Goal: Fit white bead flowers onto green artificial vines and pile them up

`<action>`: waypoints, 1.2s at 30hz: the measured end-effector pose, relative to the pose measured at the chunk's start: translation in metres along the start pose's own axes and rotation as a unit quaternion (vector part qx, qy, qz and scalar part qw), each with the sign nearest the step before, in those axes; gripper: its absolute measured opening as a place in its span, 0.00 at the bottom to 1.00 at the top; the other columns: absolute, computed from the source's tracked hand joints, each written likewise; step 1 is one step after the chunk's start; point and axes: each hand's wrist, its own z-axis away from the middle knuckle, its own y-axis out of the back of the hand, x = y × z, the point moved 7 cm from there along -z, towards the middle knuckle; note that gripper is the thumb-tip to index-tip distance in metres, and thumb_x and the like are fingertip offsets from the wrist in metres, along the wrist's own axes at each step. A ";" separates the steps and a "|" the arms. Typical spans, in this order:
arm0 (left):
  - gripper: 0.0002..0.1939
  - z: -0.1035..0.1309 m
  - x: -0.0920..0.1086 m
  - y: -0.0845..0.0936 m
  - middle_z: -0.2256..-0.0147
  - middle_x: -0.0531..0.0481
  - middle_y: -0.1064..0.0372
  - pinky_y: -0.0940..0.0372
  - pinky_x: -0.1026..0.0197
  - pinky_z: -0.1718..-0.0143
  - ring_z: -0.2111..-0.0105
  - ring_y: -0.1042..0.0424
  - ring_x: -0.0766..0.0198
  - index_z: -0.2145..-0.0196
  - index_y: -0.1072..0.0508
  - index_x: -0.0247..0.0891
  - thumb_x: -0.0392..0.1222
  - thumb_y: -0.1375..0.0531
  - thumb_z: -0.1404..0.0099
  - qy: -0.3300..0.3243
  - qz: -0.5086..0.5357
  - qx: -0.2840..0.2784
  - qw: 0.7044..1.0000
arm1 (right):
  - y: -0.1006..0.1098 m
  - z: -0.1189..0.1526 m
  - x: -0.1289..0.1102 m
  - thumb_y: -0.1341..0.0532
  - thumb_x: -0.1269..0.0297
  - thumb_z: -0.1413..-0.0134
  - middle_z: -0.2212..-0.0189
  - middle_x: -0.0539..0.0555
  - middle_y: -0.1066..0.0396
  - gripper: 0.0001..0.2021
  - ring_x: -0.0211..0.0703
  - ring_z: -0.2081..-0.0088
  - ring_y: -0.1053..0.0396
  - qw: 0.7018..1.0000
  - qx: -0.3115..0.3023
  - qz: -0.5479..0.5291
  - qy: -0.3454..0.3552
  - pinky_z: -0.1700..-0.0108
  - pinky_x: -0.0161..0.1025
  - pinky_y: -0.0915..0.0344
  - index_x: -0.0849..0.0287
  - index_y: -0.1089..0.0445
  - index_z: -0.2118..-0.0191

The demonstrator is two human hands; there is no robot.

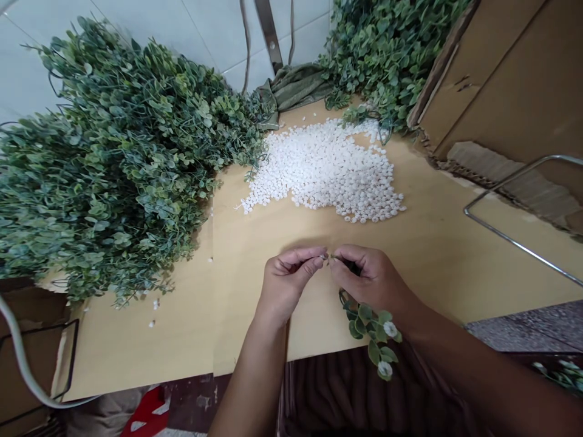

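Note:
My left hand [291,273] is closed in a pinch over the table, with a tiny whitish piece at its fingertips that is too small to make out. Nearly touching it, my right hand [364,273] pinches a green leafy sprig [371,328]. The sprig hangs below my right palm and bears white buds, two of them visible near its lower leaves. Beyond both hands, a wide pile of small white beads or buds [323,170] lies spread on the tan tabletop [255,243].
Artificial greenery [136,145] is heaped at the left, with more foliage [392,54] at the back right. A dark green cloth [298,85] lies at the back. Cardboard [514,85] and a bent metal rod [514,240] stand right. Loose white pieces [152,323] lie front left.

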 end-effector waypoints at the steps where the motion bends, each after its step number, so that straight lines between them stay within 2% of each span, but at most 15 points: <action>1: 0.08 0.000 0.000 0.000 0.70 0.49 0.23 0.31 0.61 0.61 0.68 0.26 0.64 0.74 0.21 0.39 0.38 0.31 0.56 -0.001 -0.001 0.000 1.000 | 0.000 0.000 0.000 0.47 0.65 0.52 0.84 0.44 0.56 0.14 0.30 0.81 0.56 1.000 0.002 0.002 0.001 0.81 0.30 0.56 0.58 0.51 0.83; 7: 0.07 0.000 0.001 0.000 0.70 0.49 0.23 0.32 0.60 0.60 0.68 0.26 0.63 0.74 0.21 0.39 0.38 0.31 0.55 -0.002 -0.010 0.000 1.000 | -0.001 0.000 0.001 0.48 0.65 0.51 0.84 0.44 0.54 0.13 0.31 0.81 0.54 1.000 0.000 0.004 -0.002 0.81 0.30 0.55 0.59 0.48 0.82; 13: 0.05 -0.001 0.001 -0.003 0.73 0.50 0.24 0.32 0.61 0.61 0.70 0.27 0.65 0.76 0.21 0.38 0.37 0.32 0.55 -0.005 -0.012 -0.007 1.000 | -0.001 0.001 0.002 0.48 0.66 0.51 0.84 0.44 0.54 0.13 0.31 0.81 0.54 0.999 0.005 0.025 0.020 0.80 0.30 0.54 0.58 0.49 0.82; 18: 0.03 -0.002 0.000 -0.003 0.75 0.52 0.25 0.32 0.64 0.64 0.72 0.29 0.67 0.77 0.21 0.38 0.35 0.33 0.54 -0.015 -0.012 -0.013 1.000 | -0.001 0.001 0.000 0.49 0.65 0.51 0.85 0.44 0.53 0.13 0.32 0.81 0.52 0.997 0.020 0.063 0.051 0.80 0.31 0.54 0.58 0.49 0.83; 24: 0.03 -0.003 0.000 -0.005 0.77 0.52 0.27 0.33 0.65 0.68 0.74 0.30 0.68 0.78 0.22 0.38 0.34 0.32 0.55 -0.015 -0.023 -0.020 0.999 | -0.002 -0.001 -0.006 0.50 0.66 0.52 0.85 0.45 0.52 0.12 0.32 0.82 0.51 0.993 0.001 0.098 0.063 0.80 0.30 0.52 0.58 0.50 0.83; 28: 0.04 -0.005 -0.001 -0.006 0.77 0.52 0.27 0.33 0.65 0.68 0.74 0.30 0.68 0.77 0.22 0.37 0.35 0.32 0.56 -0.001 -0.009 -0.027 1.000 | -0.003 0.000 -0.004 0.49 0.64 0.50 0.85 0.46 0.47 0.11 0.34 0.81 0.48 0.993 -0.004 0.097 0.063 0.79 0.31 0.50 0.59 0.43 0.81; 33: 0.08 -0.005 0.000 -0.007 0.78 0.52 0.26 0.32 0.63 0.66 0.74 0.29 0.68 0.74 0.21 0.37 0.39 0.31 0.56 0.008 0.021 -0.028 0.999 | -0.004 -0.004 -0.001 0.49 0.63 0.47 0.81 0.49 0.38 0.12 0.37 0.76 0.39 0.998 -0.029 0.040 0.049 0.74 0.33 0.42 0.61 0.35 0.75; 36: 0.11 -0.005 0.000 -0.006 0.78 0.52 0.26 0.33 0.63 0.67 0.76 0.30 0.68 0.73 0.22 0.36 0.41 0.31 0.56 0.009 0.030 -0.025 0.999 | -0.003 -0.005 -0.004 0.50 0.63 0.45 0.82 0.48 0.39 0.12 0.36 0.78 0.40 0.997 -0.043 0.011 0.057 0.74 0.32 0.42 0.61 0.34 0.74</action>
